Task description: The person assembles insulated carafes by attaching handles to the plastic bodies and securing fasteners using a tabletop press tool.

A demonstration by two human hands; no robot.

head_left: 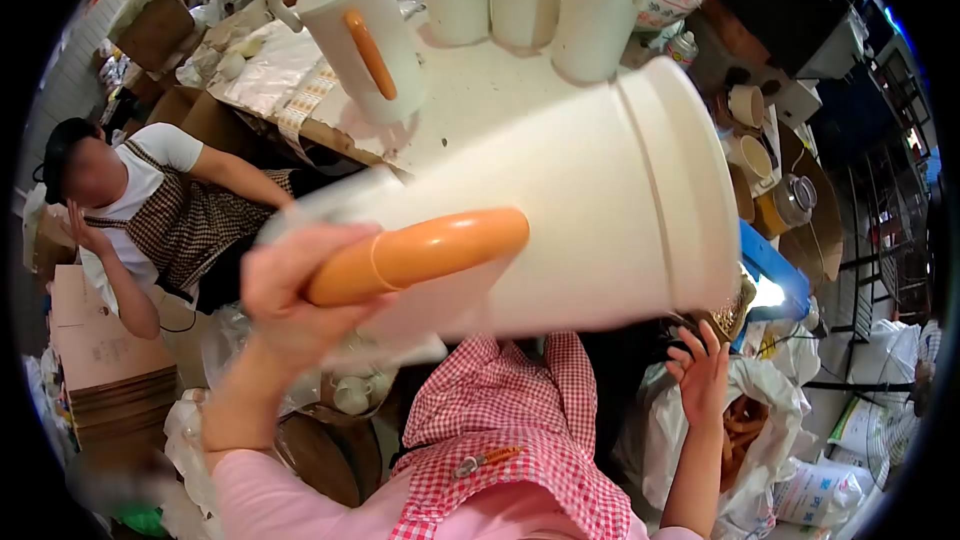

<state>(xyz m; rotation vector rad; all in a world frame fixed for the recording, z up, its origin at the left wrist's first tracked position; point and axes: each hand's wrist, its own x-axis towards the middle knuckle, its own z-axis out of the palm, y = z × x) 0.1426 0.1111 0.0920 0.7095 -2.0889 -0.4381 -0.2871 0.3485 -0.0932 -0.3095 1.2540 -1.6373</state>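
Jug point(590, 190) slants, blurred left grip point(282, 290) apparently clasping its orange handle point(440, 245), right grip point(706, 375) spread.

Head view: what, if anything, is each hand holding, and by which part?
The left hand grips the white jug by the near end of its orange handle. The right hand is open and appears to hold nothing.

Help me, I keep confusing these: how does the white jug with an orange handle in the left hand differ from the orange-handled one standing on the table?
The held white, orange-handled jug lies sideways across the view in the left hand; the standing white, orange-handled jug rests on the white table. The held jug looks larger, being nearer, than the standing jug. Both have an orange handle.
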